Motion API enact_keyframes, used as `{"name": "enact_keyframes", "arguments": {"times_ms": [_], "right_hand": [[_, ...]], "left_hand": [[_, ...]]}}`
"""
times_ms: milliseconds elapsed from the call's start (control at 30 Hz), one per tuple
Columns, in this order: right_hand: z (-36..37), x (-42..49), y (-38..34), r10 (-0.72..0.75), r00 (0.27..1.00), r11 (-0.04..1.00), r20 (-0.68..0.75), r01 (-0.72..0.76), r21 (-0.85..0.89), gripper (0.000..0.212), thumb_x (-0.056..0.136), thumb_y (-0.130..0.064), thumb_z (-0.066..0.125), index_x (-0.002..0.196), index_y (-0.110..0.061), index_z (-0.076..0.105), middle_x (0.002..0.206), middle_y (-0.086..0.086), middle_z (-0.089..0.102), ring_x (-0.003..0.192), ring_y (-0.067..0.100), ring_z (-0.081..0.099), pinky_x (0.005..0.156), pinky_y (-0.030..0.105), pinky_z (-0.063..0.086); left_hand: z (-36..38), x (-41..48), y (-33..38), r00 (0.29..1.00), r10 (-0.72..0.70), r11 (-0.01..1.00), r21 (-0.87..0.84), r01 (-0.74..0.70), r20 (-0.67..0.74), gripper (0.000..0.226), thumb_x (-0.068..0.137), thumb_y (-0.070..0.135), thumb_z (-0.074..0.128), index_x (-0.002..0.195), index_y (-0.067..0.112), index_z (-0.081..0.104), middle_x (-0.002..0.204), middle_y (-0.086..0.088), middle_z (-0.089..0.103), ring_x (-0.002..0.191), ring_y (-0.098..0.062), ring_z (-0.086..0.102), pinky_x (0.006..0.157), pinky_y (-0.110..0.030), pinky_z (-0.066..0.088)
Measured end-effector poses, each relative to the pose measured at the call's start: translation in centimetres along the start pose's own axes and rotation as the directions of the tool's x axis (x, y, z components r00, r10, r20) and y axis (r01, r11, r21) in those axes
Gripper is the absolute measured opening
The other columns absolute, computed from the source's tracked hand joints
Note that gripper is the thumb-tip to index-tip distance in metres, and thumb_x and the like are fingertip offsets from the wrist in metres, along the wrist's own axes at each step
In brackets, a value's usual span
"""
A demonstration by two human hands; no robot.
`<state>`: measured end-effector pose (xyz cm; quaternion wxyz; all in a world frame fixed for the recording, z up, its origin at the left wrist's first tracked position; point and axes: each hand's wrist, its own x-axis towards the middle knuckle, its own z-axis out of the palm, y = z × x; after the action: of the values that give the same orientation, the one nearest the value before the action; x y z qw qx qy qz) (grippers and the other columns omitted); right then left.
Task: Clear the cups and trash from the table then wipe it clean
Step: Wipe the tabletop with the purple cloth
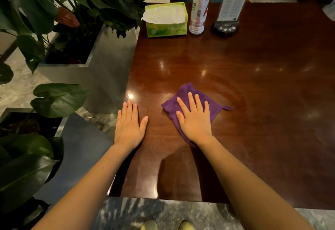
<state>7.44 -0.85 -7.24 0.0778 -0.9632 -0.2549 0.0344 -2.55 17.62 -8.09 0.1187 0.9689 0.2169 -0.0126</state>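
A purple cloth lies flat on the dark glossy wooden table, near its front left part. My right hand presses flat on the cloth, fingers spread, palm down. My left hand rests flat on the table's left edge, fingers together, holding nothing. Faint curved wet streaks show on the wood to the right of the cloth. No cups or trash are visible on the table.
At the far side stand a green tissue box, a white bottle with a red cap and a menu stand on a black base. Metal planters with big leafy plants crowd the table's left side.
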Motion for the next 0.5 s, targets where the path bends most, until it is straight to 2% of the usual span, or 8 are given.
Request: {"name": "enact_keyframes", "arguments": {"times_ms": [33, 100, 167, 200, 267, 333, 433, 500], "right_hand": [[-0.2, -0.3, 0.3, -0.042, 0.999, 0.999, -0.017, 0.042, 0.028, 0.057, 0.092, -0.045, 0.013, 0.144, -0.03, 0.03, 0.157, 0.006, 0.022, 0.146, 0.027, 0.017, 0.117, 0.048, 0.01], [-0.4, -1.1, 0.7, -0.093, 0.994, 0.988, -0.062, 0.1, 0.12, 0.048, 0.093, -0.033, 0.027, 0.135, -0.022, 0.048, 0.149, 0.008, 0.04, 0.139, 0.026, 0.034, 0.115, 0.045, 0.02], [-0.4, -1.6, 1.1, -0.114, 0.987, 0.967, -0.115, 0.137, 0.214, 0.039, 0.091, -0.02, 0.04, 0.125, -0.014, 0.057, 0.139, 0.014, 0.051, 0.129, 0.031, 0.047, 0.112, 0.044, 0.027], [-0.6, -1.9, 1.4, -0.102, 0.987, 0.952, -0.124, 0.133, 0.274, 0.036, 0.091, -0.016, 0.042, 0.123, -0.011, 0.058, 0.137, 0.014, 0.052, 0.126, 0.032, 0.049, 0.112, 0.041, 0.029], [-1.6, -2.5, 2.2, -0.025, 0.993, 0.887, -0.114, 0.074, 0.456, 0.033, 0.092, -0.01, 0.045, 0.122, -0.008, 0.058, 0.136, 0.015, 0.052, 0.126, 0.031, 0.047, 0.109, 0.025, 0.026], [-3.0, -2.9, 3.3, 0.071, 0.983, 0.807, -0.17, 0.043, 0.589, 0.032, 0.091, -0.007, 0.045, 0.119, -0.002, 0.059, 0.132, 0.019, 0.055, 0.126, 0.03, 0.048, 0.102, 0.011, 0.023], [-5.2, -3.5, 4.6, 0.125, 0.963, 0.768, -0.24, 0.059, 0.637, 0.028, 0.092, -0.002, 0.045, 0.117, 0.002, 0.058, 0.126, 0.019, 0.057, 0.117, 0.022, 0.051, 0.093, -0.007, 0.02], [-5.8, -3.7, 4.7, 0.091, 0.968, 0.776, -0.232, 0.078, 0.626, 0.029, 0.093, -0.001, 0.045, 0.119, 0.001, 0.057, 0.128, 0.018, 0.056, 0.117, 0.02, 0.049, 0.092, -0.005, 0.021]], "left_hand": [[0.0, -0.9, 0.0, 1.0, 0.022, 1.0, 0.001, -0.022, -0.013, 0.071, 0.095, 0.052, 0.016, 0.147, 0.005, 0.01, 0.157, -0.013, 0.003, 0.146, -0.023, -0.003, 0.118, -0.039, 0.0], [0.3, -3.2, 0.2, 0.997, 0.055, 0.998, 0.03, -0.053, -0.055, 0.078, 0.089, 0.057, 0.008, 0.146, 0.004, 0.016, 0.156, -0.014, 0.011, 0.145, -0.024, 0.005, 0.117, -0.038, 0.003], [0.7, -4.9, 0.2, 0.996, 0.053, 0.998, 0.045, -0.05, -0.069, 0.084, 0.088, 0.061, 0.004, 0.145, 0.003, 0.022, 0.154, -0.014, 0.019, 0.144, -0.024, 0.012, 0.116, -0.038, 0.006], [0.8, -5.3, 0.2, 0.997, 0.048, 0.998, 0.049, -0.045, -0.065, 0.086, 0.087, 0.063, -0.001, 0.144, 0.003, 0.024, 0.154, -0.014, 0.021, 0.143, -0.024, 0.014, 0.116, -0.038, 0.008], [0.8, -5.4, 0.4, 0.997, 0.035, 0.998, 0.056, -0.031, -0.064, 0.09, 0.086, 0.063, -0.009, 0.144, 0.003, 0.024, 0.153, -0.014, 0.022, 0.143, -0.023, 0.015, 0.117, -0.038, 0.009], [0.9, -5.4, 0.5, 0.997, 0.032, 0.997, 0.07, -0.027, -0.075, 0.089, 0.086, 0.063, -0.01, 0.145, 0.004, 0.022, 0.154, -0.013, 0.02, 0.144, -0.023, 0.014, 0.117, -0.038, 0.009], [0.9, -5.5, 0.6, 0.995, 0.038, 0.996, 0.08, -0.03, -0.088, 0.084, 0.088, 0.061, -0.003, 0.144, 0.003, 0.022, 0.154, -0.015, 0.02, 0.144, -0.024, 0.014, 0.117, -0.038, 0.009], [0.9, -5.5, 0.7, 0.995, 0.038, 0.996, 0.082, -0.03, -0.09, 0.08, 0.089, 0.057, 0.004, 0.145, 0.003, 0.02, 0.155, -0.014, 0.018, 0.144, -0.024, 0.013, 0.117, -0.037, 0.007]]}}
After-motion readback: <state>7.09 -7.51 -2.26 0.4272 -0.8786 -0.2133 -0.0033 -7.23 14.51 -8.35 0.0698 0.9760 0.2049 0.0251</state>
